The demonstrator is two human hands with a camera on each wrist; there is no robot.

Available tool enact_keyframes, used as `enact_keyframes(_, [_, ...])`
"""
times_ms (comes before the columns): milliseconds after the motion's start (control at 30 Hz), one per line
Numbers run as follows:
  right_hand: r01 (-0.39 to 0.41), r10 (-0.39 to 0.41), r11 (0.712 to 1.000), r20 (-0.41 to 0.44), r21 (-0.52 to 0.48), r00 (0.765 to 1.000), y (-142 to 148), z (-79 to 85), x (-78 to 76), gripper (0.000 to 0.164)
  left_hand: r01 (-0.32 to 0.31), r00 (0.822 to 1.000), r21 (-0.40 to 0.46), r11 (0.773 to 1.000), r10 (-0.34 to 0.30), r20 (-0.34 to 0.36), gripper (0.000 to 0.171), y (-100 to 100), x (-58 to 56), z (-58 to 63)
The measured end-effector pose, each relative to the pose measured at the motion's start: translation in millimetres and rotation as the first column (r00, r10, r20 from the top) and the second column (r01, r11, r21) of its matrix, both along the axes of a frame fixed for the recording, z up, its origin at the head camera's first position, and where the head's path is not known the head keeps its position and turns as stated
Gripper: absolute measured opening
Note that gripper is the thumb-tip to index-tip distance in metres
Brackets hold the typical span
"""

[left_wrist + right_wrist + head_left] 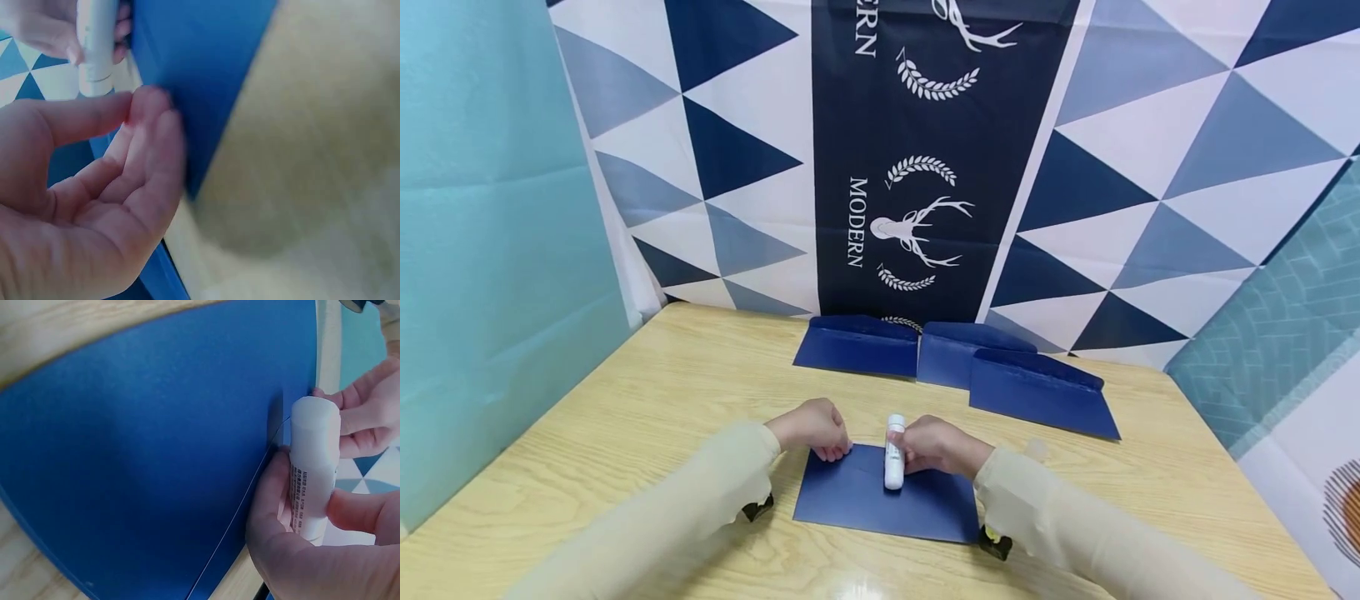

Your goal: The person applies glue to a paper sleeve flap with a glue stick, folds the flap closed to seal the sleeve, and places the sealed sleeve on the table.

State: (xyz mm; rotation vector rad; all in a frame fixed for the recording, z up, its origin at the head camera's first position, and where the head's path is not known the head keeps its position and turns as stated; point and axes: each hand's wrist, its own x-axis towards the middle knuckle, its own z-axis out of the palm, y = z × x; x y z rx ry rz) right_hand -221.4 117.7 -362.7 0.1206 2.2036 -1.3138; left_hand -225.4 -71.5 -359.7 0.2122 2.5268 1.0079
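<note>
A blue envelope (pixel 880 508) lies flat on the wooden table with its flap line along the far side. At its far left corner, my left hand (pixel 817 429) has curled fingers, with thumb and index fingertips meeting at the envelope's edge. My right hand (pixel 936 446) grips a white glue stick (pixel 894 454) between thumb and fingers, over the far part of the envelope. Small printed text runs along the glue stick (pixel 309 469) in the right wrist view. The left wrist view shows the left hand (pixel 106 181) close up, with the glue stick (pixel 97 47) beyond it.
Behind the hands, several more blue envelopes lie with flaps open: one at left (pixel 857 350), one in the middle (pixel 946 365) and one overlapping it at right (pixel 1041 392). A patterned cloth (pixel 752 167) hangs at the table's (pixel 647 400) back edge.
</note>
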Motion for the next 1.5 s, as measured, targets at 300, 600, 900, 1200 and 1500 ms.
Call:
enact_keyframes(300, [-0.063, 0.071, 0.994, 0.089, -0.09, 0.994, 16.2, 4.8, -10.4, 0.035, 0.019, 0.975, -0.072, 0.997, -0.035, -0.221, 0.023, 4.6, 7.8, -9.4])
enact_keyframes(600, [-0.084, 0.1, 0.988, 0.125, -0.128, 0.987, 58.3, 7.4, -12.1, 0.037, 0.033, 0.968, -0.087, 0.996, -0.054, -0.243, 0.038, 2.3, 12.9, -15.5])
enact_keyframes(900, [-0.138, 0.151, 0.979, 0.075, -0.147, 0.986, 73.0, 3.6, -6.6, 0.031, 0.029, 0.963, -0.146, 0.989, -0.067, -0.262, 0.039, 7.0, 12.9, -10.7])
enact_keyframes(1200, [-0.126, 0.137, 0.984, 0.077, -0.128, 0.988, 73.6, 1.0, -5.1, 0.054, 0.06, 0.992, -0.032, 0.998, -0.063, -0.113, 0.024, 35.5, 14.8, 4.5])
enact_keyframes(1500, [-0.124, 0.135, 0.983, 0.076, -0.133, 0.988, 75.0, 1.8, -6.7, 0.052, 0.1, 0.995, -0.019, 0.995, -0.1, -0.03, 0.018, 44.2, 17.6, -6.1])
